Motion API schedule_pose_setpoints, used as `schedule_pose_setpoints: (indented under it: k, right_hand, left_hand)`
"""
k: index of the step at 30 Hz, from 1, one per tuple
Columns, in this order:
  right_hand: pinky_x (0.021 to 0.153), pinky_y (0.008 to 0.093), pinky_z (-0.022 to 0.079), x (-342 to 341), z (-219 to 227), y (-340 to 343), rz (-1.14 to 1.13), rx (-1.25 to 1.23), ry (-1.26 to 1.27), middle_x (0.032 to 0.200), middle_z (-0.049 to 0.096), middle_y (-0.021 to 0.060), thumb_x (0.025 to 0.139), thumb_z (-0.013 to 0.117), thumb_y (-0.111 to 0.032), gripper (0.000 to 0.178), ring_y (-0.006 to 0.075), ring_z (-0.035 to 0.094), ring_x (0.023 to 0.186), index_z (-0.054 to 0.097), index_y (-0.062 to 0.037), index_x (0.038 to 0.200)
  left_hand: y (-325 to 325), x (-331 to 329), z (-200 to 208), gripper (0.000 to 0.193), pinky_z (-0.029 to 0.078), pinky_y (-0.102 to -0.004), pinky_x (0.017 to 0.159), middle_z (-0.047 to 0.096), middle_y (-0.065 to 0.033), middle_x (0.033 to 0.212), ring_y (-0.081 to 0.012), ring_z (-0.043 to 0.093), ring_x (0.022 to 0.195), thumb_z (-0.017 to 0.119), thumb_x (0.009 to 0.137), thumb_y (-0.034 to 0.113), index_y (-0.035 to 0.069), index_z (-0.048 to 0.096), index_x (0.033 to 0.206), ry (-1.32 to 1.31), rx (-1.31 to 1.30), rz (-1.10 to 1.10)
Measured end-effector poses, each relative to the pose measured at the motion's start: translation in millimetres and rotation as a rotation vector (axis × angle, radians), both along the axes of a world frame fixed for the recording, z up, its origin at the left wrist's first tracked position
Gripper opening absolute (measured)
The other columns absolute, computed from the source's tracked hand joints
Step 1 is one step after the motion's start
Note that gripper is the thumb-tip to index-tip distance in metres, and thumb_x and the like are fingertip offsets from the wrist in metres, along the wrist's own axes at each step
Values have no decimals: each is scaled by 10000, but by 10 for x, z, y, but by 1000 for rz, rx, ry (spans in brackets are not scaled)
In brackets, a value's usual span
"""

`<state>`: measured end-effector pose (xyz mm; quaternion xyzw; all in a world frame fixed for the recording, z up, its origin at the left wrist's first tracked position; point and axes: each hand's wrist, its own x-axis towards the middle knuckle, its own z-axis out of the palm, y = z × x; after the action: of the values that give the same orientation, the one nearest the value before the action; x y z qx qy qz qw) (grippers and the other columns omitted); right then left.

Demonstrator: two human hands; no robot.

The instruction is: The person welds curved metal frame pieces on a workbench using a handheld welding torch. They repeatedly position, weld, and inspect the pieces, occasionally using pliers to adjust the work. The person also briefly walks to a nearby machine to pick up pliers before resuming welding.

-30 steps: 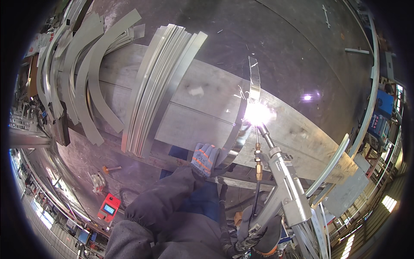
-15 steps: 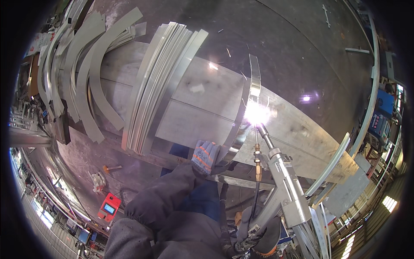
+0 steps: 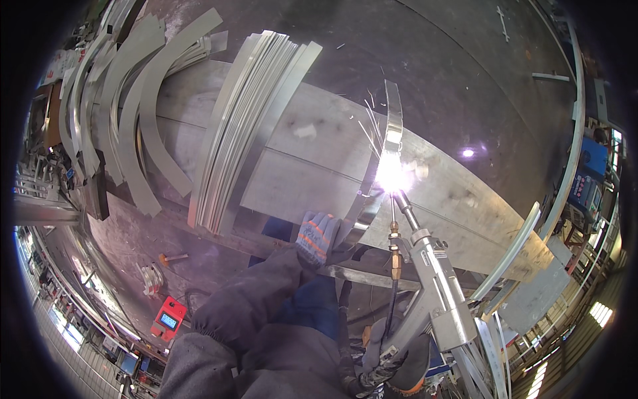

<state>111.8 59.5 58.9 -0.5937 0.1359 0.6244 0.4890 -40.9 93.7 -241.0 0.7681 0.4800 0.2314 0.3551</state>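
Observation:
A curved metal strip (image 3: 393,110) lies across the long flat metal plate (image 3: 319,169), its far end reaching past the plate's edge. At the strip's near end is my left hand (image 3: 318,237) in a grey glove with orange marks; its fingers are closed at the strip's edge. A metal welding torch (image 3: 435,282) points away from me, its nozzle at the strip. White glare (image 3: 392,174) and sparks hide the contact spot. Low in the view my right hand (image 3: 389,366), dark-gloved and partly hidden, is around the torch's handle.
A stack of curved strips (image 3: 249,133) lies on the plate to the left, with wider curved pieces (image 3: 149,126) beyond. On the floor are a hammer (image 3: 174,257) and a red box with a display (image 3: 169,319). A blue machine (image 3: 588,173) stands far right.
The glare has shifted very slightly left, and a spray of sparks now streaks up and to the left. My left hand stays at the strip's near end with hardly any movement.

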Motion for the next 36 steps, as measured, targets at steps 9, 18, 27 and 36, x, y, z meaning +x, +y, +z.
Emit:
schedule_pose_setpoints:
  k: [9,18,27,36]
  right_hand:
    - [392,321,462,72,-104,-213,79,26,5,923,632,220,998,491,-668,801,222,579,485,410,27,1388]
    - [393,318,460,96,-118,-341,138,30,2,915,631,217,994,492,-675,808,218,573,482,420,34,1374]
    - [393,315,457,120,-134,-455,187,42,4,908,631,215,989,493,-683,815,214,568,478,430,40,1360]
    - [393,312,455,126,-159,-553,226,53,0,900,630,213,985,493,-691,823,210,562,474,440,46,1347]
  left_hand:
    - [-20,13,-25,591,460,-488,776,622,-85,920,-297,635,857,862,650,419,94,640,1091,7,21,25]
    - [-56,-7,-66,607,459,-475,781,631,-120,972,-308,635,918,798,740,501,30,622,1081,44,52,-1]
    - [-57,13,-78,629,464,-480,775,635,-137,963,-315,635,897,806,740,560,36,616,1032,63,50,2]
    - [-74,23,-115,445,465,-478,763,617,-134,930,-311,629,893,768,782,380,34,616,1018,56,82,2]
